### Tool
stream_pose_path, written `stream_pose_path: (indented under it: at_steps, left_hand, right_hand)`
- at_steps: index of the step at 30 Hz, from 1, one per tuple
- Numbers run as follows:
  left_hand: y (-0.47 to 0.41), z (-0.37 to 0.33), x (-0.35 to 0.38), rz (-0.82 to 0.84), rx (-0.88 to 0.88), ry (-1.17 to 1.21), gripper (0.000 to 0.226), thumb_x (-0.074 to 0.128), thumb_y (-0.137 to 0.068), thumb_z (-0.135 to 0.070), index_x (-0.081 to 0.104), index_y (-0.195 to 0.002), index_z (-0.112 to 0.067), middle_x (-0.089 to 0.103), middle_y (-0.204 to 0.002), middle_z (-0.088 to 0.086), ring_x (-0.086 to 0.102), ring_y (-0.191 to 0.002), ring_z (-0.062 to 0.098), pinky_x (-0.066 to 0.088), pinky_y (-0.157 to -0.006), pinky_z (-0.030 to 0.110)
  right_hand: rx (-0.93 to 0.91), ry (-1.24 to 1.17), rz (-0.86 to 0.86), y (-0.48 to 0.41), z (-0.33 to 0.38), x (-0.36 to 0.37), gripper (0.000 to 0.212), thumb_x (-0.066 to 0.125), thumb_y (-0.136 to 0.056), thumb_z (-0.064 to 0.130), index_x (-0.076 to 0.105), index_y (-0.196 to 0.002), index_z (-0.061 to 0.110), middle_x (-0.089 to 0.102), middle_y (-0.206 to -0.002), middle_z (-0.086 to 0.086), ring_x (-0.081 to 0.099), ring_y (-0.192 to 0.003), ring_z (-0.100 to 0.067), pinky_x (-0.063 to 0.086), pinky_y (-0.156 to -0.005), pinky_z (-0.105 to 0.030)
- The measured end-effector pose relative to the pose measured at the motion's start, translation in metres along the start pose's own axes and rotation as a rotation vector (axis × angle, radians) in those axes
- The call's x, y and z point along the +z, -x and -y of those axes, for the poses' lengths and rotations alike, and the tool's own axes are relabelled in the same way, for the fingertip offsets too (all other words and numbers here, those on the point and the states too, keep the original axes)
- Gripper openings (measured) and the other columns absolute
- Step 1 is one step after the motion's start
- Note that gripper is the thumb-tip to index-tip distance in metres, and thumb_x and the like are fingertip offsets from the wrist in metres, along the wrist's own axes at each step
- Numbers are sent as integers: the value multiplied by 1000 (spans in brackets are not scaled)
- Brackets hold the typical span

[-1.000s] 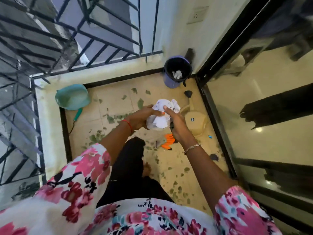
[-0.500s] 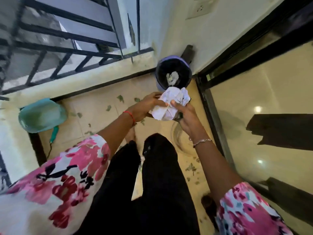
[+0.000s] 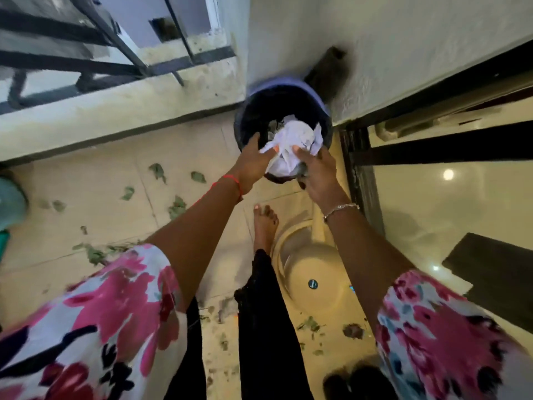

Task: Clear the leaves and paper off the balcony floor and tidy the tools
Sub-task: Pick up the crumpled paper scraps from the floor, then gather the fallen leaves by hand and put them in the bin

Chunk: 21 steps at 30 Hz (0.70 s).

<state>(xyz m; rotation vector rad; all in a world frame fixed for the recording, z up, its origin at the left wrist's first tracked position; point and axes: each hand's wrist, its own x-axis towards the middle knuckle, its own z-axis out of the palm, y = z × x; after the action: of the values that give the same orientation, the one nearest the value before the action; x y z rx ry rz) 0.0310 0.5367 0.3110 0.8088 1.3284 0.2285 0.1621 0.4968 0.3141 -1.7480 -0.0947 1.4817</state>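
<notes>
Paper, crumpled, white: we note the left hand grasping its left side with thumb and fingers, and the right hand grasping its right side and underside. It hangs over the mouth of the dark bin, which stands in the wall corner. We log leaves scattered over the floor. A cream dustpan lies near the bin, just beside a bare foot.

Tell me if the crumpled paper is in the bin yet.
Not yet: left hand and right hand hold the crumpled paper over the bin's mouth.
</notes>
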Motion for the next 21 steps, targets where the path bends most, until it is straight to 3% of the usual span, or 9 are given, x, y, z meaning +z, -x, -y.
stream_pose_path:
  at_steps: [2,4,7,10,13,15,18,21]
  left_hand:
    - [-19,-4,12,-32,-27,91,74,50,-97,-27,2,-151,-12,15,-158,7,25,-142,25,30,-113,37]
    - [-31,-6,20,-73,-23,138,74,48,-98,-21,-2,-151,-10,13,-158,7,25,-142,24,30,-110,31]
    - [-33,-8,22,-115,21,147,63,44,-100,-16,8,-150,-10,23,-154,8,30,-139,22,29,-107,25]
    - [-31,-5,14,-160,36,148,55,46,-99,-17,22,-148,-8,34,-149,8,36,-135,21,33,-110,30]
    - [-14,-15,0,-212,38,85,46,48,-98,-17,36,-141,-5,46,-135,7,46,-123,19,38,-94,23]
    - [1,-23,-12,-222,58,38,42,49,-98,-17,41,-137,-4,49,-130,10,49,-119,21,38,-91,22]
    - [37,-36,-38,-233,116,-57,38,49,-98,-21,49,-132,-4,51,-133,9,49,-121,23,40,-96,29]
    - [92,-54,-72,-250,182,-159,32,47,-98,-21,56,-124,-3,55,-130,11,51,-118,22,38,-90,24]
  right_hand:
    - [84,83,-9,-26,5,-4,69,67,-86,12,32,-144,19,46,-139,-10,51,-120,-31,48,-90,-47]
    - [160,114,-11,-46,10,-5,73,63,-89,12,22,-148,24,39,-145,-9,45,-127,-31,44,-94,-45]
    - [216,175,-18,-56,16,-1,53,56,-92,7,36,-141,14,45,-139,-14,44,-127,-31,40,-97,-38]
    - [200,310,-46,-48,20,8,38,53,-92,2,48,-129,3,49,-134,-20,46,-125,-33,40,-102,-40]
    - [138,503,-23,-35,24,20,32,54,-91,0,54,-122,-5,56,-119,-19,52,-117,-34,42,-103,-43]
    - [81,709,25,-25,27,32,29,55,-89,2,58,-116,-8,58,-106,-17,56,-103,-32,46,-98,-43]
    - [-39,902,78,6,37,59,23,58,-86,5,64,-104,-8,60,-95,-15,53,-87,-25,43,-76,-29]
    - [-150,1075,199,50,53,92,23,56,-87,8,64,-108,1,58,-99,-11,54,-94,-24,38,-77,-23]
